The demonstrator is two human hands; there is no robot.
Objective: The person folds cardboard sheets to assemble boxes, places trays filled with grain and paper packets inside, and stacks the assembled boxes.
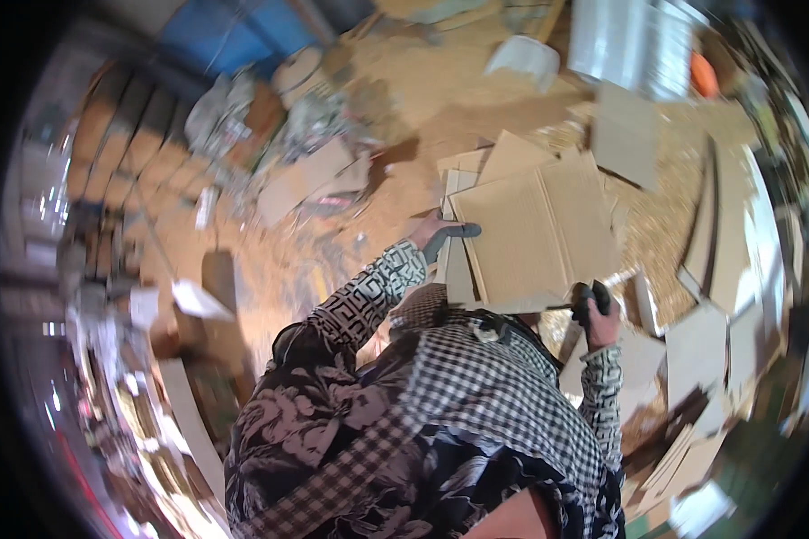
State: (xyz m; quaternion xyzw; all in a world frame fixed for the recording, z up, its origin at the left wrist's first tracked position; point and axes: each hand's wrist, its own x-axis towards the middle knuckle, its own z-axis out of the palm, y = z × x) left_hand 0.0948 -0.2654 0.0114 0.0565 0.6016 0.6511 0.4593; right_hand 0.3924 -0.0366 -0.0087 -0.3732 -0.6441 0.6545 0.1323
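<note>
A folded sheet of brown cardboard [512, 238] with creases lies before me, tilted, above my lap. My left hand [447, 232], in a dark-fingered glove, grips its left edge, the thumb on top and the other fingers mostly hidden. More cardboard pieces [516, 154] show behind and beside that sheet. At the sheet's lower right corner is my right hand [597, 314], gloved too, its fingers closed. From this fist a slim dark tool [559, 308] points left along the sheet's near edge; blur hides its exact kind.
Stacked bundles [121, 148] stand at the far left. Plastic bags and scrap [310, 126] are heaped on the dusty floor [283, 269]. Cardboard sheets [697, 355] lie to the right, with a grey flat piece [625, 135] farther off. A white sack [523, 61] sits at the back.
</note>
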